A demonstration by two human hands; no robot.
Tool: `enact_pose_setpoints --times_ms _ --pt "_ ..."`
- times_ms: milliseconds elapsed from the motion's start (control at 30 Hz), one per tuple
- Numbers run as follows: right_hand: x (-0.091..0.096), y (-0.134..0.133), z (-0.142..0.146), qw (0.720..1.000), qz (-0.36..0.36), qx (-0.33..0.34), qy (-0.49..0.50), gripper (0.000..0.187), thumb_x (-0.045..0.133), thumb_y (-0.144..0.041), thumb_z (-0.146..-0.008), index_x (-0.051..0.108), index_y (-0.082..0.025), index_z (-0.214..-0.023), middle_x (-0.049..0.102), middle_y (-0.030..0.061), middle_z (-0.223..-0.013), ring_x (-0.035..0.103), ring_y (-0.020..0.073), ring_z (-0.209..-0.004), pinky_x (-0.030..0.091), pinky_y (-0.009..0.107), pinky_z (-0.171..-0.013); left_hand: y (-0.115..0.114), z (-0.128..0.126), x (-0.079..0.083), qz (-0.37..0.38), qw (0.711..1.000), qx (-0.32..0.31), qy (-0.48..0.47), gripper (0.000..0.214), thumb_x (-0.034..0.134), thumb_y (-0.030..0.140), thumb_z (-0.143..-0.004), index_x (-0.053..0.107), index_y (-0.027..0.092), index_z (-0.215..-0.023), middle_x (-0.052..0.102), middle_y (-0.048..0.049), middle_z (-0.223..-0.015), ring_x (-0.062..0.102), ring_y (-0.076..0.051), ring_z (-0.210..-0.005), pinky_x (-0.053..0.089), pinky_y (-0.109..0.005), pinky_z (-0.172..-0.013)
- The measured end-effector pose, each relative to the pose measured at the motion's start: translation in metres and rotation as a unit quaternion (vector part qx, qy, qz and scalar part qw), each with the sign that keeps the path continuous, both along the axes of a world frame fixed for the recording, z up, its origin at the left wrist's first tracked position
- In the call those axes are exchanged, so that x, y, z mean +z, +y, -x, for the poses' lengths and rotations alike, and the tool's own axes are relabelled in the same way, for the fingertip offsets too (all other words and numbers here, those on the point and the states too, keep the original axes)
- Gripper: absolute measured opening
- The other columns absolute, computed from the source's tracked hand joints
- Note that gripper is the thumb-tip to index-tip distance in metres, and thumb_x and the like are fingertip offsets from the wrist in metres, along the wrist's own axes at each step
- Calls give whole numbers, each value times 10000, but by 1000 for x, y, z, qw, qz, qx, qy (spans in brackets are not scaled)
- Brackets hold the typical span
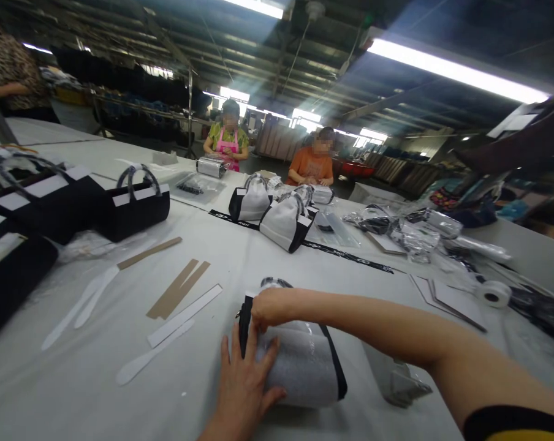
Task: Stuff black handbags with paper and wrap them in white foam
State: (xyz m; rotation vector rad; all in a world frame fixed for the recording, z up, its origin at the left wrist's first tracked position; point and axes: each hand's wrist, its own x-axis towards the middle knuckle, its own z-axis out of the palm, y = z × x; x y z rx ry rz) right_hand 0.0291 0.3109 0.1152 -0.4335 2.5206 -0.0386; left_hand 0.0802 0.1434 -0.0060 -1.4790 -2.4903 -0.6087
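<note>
In front of me a black handbag [334, 361] lies on the white table, with a translucent white wrap [299, 367] over its side. A handle in clear film [274, 282] shows behind my wrist. My left hand [247, 370] rests on the bag's left end, its fingers spread and the thumb on the wrap. At the bag's upper left edge my right hand [270, 308] is closed in a fist; what its fingers pinch, if anything, is hidden. A small metal piece [238, 314] sticks out at the bag's corner.
Black handbags [141, 211] stand at the left, and wrapped bags [284, 220] stand ahead. Card strips [185, 288] and white strips [185, 315] lie left of my hands. Clear plastic packs [415, 233] and a white roll [494, 294] are at the right. Two people work across the table.
</note>
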Motion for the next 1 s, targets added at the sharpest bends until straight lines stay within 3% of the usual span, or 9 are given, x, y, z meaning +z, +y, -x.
enact_pose_setpoints --times_ms 200,333,467,567,633,733,867,1000 --pt "-11 -3 16 998 -37 50 -33 112 765 -276 -624 745 -189 -689 614 -9 -503 469 129 -441 286 260 -459 4 -2 -5 -61 998 21 -13 844 753 560 -582 396 427 -1335 203 -111 -1529 205 -510 -1336 327 -665 -960" --pt "-13 -5 19 982 -80 170 -8 149 756 -329 -677 739 -185 -713 655 20 -571 536 142 -489 266 254 -437 5 -9 -11 -86 995 37 20 784 715 634 -582 472 393 -1287 376 -128 -1449 284 -437 -1329 273 -666 -1000" --pt "-13 -6 17 973 -98 210 3 103 735 -271 -712 712 -176 -680 660 40 -594 571 165 -530 278 265 -443 4 -4 -19 -101 987 -20 126 679 610 649 -692 506 314 -1274 522 -94 -1342 415 -345 -1241 214 -619 -1061" --pt "-14 -2 24 971 -87 220 29 189 736 -353 -716 689 -179 -772 644 27 -598 582 176 -550 300 264 -472 4 4 -22 -100 974 -79 190 651 530 649 -752 522 246 -1263 574 -73 -1277 435 -298 -1215 289 -538 -1046" --pt "-17 5 33 977 -77 197 35 383 747 -475 -672 657 -180 -900 623 9 -595 583 188 -563 315 263 -494 5 8 -25 -91 968 -90 214 632 511 630 -770 528 229 -1258 587 -80 -1254 443 -291 -1203 334 -523 -1011" --pt "-26 21 50 993 -59 97 -19 596 774 -600 -541 618 -199 -954 591 -25 -603 557 177 -561 322 249 -514 6 11 -32 -101 960 -87 248 587 482 610 -788 557 236 -1234 584 -92 -1262 454 -307 -1189 354 -537 -980" --pt "-43 48 60 994 67 -22 -80 537 801 -571 -507 609 -211 -856 552 -71 -606 484 117 -561 325 216 -540 7 16 -36 -121 949 -95 275 574 409 623 -817 584 244 -1211 594 -72 -1253 465 -292 -1179 365 -495 -973" --pt "-58 66 55 964 214 -132 -90 419 835 -462 -500 617 -187 -730 516 -103 -557 438 76 -551 321 190 -532 8 20 -31 -126 952 -102 261 558 452 600 -817 602 205 -1181 629 -76 -1189 512 -276 -1129 373 -449 -962"
